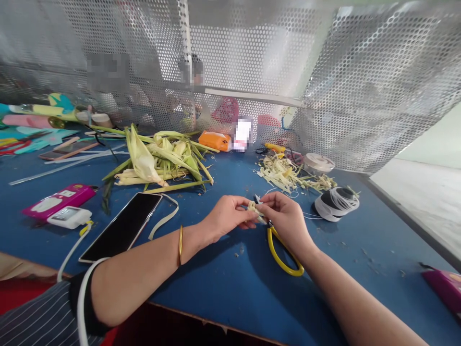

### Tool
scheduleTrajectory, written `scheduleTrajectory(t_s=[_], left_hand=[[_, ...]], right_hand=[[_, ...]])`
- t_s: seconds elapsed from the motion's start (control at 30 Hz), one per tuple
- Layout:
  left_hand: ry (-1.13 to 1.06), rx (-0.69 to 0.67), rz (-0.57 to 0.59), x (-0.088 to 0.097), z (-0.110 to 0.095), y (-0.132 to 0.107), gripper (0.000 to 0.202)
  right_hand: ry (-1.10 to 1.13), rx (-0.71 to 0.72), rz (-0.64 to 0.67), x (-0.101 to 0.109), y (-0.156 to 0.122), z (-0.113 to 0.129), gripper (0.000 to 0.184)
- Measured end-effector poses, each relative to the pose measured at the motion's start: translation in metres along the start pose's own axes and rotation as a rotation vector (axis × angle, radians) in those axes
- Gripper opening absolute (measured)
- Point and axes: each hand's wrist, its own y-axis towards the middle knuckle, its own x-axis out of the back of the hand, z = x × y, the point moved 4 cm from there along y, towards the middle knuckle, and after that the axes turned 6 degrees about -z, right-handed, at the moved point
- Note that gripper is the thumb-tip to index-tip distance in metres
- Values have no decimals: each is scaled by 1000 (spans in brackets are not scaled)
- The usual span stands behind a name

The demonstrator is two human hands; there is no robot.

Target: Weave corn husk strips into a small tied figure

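Work on the small pale husk piece looks partway along, to judge by its looped, folded shape; it sits up by the blade end of the yellow-handled scissors, pinched between the fingertips of the left hand on one side and the right hand on the other. Beyond the scissors, slightly to the right, a pile of shredded scraps suggests that a fair amount of stripping or trimming is done. Farther off to the scissors' left, a heap of green husks lies on the blue table, much of it seemingly unshredded. To the scissors' right, a spool is wound with plenty of white thread; a strand runs from it towards the right hand and is lost behind it, so whether it joins the piece cannot be told. Fingers cover most of the piece, leaving its full form unclear. The right hand hides the scissors' middle, and whether it touches them cannot be told. A purple object, well right of the scissors, is cut off by the picture's edge.
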Motion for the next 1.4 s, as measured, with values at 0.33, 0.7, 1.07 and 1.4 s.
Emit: scheduleTrajectory(t_s=[0.33,0.7,1.07,1.4], left_hand=[[-255,81,-98,11,-4,3,10],[-245,37,-151,10,-2,4,11],[-170,6,-76,7,-3,1,20],[-167,13,-125,8,-2,-1,22]], right_hand=[[-632,757,-220,12,-15,37,17],[-985,1129,-118,-11,-42,50,22],[-399,463,-55,10,-9,30,18],[-181,145,39,1,-2,7,23]])
